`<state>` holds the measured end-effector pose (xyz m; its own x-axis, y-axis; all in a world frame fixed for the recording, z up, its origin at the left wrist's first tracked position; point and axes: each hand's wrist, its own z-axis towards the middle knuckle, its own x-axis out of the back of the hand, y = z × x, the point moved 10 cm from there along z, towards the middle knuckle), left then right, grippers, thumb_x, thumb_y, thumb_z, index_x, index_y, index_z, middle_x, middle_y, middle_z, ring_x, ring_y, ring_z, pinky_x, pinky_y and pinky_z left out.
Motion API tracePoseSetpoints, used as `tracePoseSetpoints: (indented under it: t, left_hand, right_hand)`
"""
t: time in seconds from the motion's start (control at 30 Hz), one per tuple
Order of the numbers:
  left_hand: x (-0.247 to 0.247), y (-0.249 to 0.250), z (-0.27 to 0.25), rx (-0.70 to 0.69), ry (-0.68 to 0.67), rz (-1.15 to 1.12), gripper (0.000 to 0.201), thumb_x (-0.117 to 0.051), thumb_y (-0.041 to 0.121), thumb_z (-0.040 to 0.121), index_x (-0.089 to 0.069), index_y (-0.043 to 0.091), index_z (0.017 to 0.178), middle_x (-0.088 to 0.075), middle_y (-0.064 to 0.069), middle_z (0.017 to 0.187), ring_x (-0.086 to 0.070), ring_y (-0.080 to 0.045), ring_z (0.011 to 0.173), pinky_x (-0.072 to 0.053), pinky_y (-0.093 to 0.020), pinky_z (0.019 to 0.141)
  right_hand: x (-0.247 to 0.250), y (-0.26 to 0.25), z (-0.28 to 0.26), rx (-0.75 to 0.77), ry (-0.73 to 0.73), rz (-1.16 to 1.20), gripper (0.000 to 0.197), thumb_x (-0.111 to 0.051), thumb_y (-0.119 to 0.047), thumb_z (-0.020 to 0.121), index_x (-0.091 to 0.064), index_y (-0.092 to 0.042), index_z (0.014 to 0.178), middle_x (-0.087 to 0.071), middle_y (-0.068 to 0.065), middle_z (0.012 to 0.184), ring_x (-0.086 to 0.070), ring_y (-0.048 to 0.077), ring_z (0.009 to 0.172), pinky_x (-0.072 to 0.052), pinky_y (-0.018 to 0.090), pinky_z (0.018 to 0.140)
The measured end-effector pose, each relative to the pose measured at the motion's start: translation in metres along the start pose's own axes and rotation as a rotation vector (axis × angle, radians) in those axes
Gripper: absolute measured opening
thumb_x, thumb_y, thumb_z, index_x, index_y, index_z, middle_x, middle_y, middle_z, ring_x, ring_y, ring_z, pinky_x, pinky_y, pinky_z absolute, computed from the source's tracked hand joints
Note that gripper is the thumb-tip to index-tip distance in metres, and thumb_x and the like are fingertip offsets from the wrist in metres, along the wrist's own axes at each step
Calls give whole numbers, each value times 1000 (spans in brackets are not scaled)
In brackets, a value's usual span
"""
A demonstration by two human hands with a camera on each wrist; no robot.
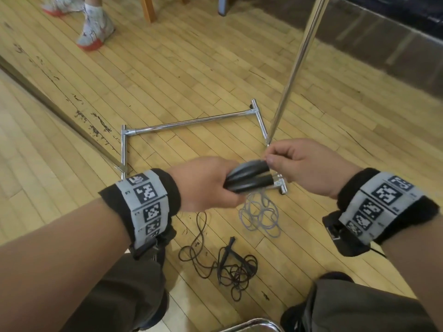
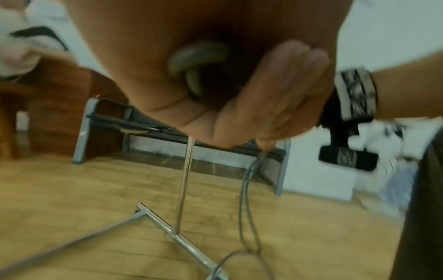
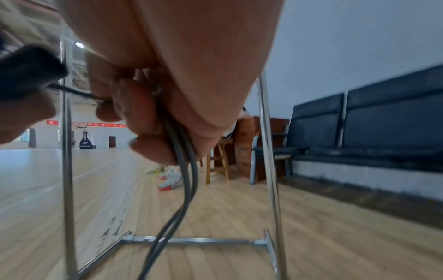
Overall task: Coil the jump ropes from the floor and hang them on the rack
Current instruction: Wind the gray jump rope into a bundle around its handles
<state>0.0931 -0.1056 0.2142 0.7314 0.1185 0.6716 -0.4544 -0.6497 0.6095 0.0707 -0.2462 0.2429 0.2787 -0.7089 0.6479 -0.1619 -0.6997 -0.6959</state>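
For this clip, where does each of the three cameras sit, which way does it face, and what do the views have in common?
Head: worn high, looks down at the left hand gripping the handles, the right hand, both forearms, the dark rope on the floor.
Left wrist: under the palm, faces the bench.
Right wrist: along the fingers pinching the grey rope, looks low across the gym.
All three share the rack and the grey rope.

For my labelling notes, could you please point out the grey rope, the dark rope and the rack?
grey rope (image 1: 260,215): head view, heap on floor.
dark rope (image 1: 236,268): head view, tangled middle.
rack (image 1: 191,121): head view, base crossbar.
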Motion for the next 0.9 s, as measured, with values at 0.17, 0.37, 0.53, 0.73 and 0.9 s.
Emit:
tracePoseSetpoints:
  t: [0.17,0.37,0.53,0.73,0.9]
  left_hand:
    - [29,-20,8,141,249,-106,16,-73,40,94,-58,33,93,-61,8,69,-58,-1,48,-41,-12,44]
    - [14,-31,15,287,95,233,16,-64,34,99,-54,28,110,-60,5,85,-54,-9,70,-36,-24,56]
    - [-16,1,10,103,-99,358,18,-64,31,97,-50,40,103,-63,9,83,-58,-6,70,-41,-23,56]
    - [-30,46,-1,-186,-170,250,20,-67,34,98,-49,38,91,-61,8,74,-57,-1,62,-38,-15,53]
    - [13,50,-5,-144,78,-196,19,-76,36,92,-59,42,98,-72,18,85,-64,7,72,-48,-7,60]
  right_hand:
    - [-35,-1,4,-43,-100,-63,20,-46,-40,106,-62,-30,99,-52,-9,63,-48,10,57,-44,35,57]
    - [-27,-28,-7,57,-115,-433,19,-48,-37,104,-58,-32,89,-55,-8,69,-52,7,61,-33,22,52]
    - [-10,-29,-16,65,-140,-348,15,-63,-40,94,-69,-33,83,-60,-15,63,-54,-2,62,-43,13,55]
    - [-10,-7,-21,-4,-281,151,16,-80,-28,83,-72,-15,82,-65,5,71,-55,12,63,-46,24,59]
    - [-12,14,-9,-140,-138,886,21,-63,-30,91,-65,-9,88,-45,16,73,-41,25,63,-44,29,55]
